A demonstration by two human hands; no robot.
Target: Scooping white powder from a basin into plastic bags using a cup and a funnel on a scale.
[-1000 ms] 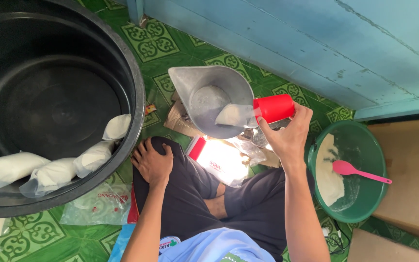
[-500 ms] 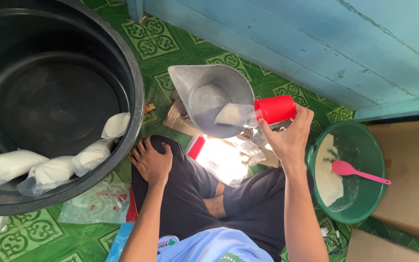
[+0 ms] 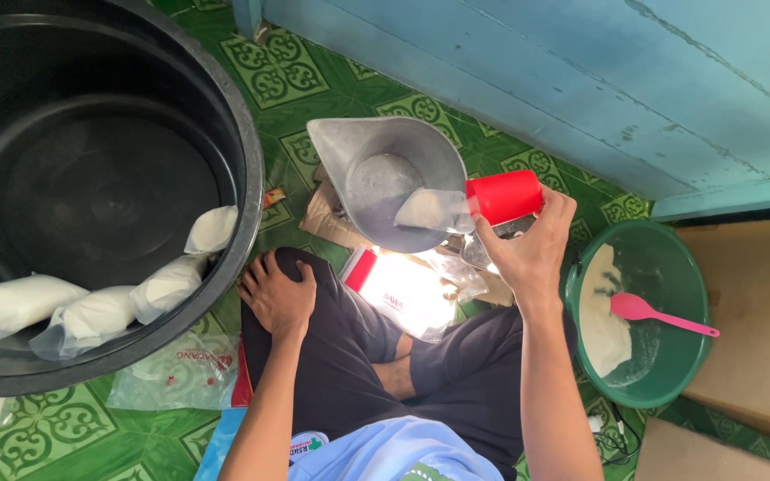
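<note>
Seen from the head camera, looking straight down onto crossed legs in dark trousers on a green patterned floor (image 3: 314, 89). Right hand (image 3: 528, 254) clamped around a red cup (image 3: 503, 196), tipped on its side with its mouth toward a metal scoop pan (image 3: 385, 183); a white powder (image 3: 430, 209) lying at the cup's mouth and against the pan's inner wall. Left hand (image 3: 280, 294) resting flat on the left knee, fingers spread, holding nothing. Just below the pan, between the knees, a clear plastic bag (image 3: 407, 298) glaring in the light. To the right, near the right forearm, a green basin (image 3: 675, 267) with more white powder heaped on its left side and a pink spoon (image 3: 657, 313) lying across it, handle pointing right. To the left, a big black tub (image 3: 242, 160) with several filled white packets (image 3: 91, 312) lined along its lower inner wall. Above, a blue wooden wall (image 3: 536, 71).
</note>
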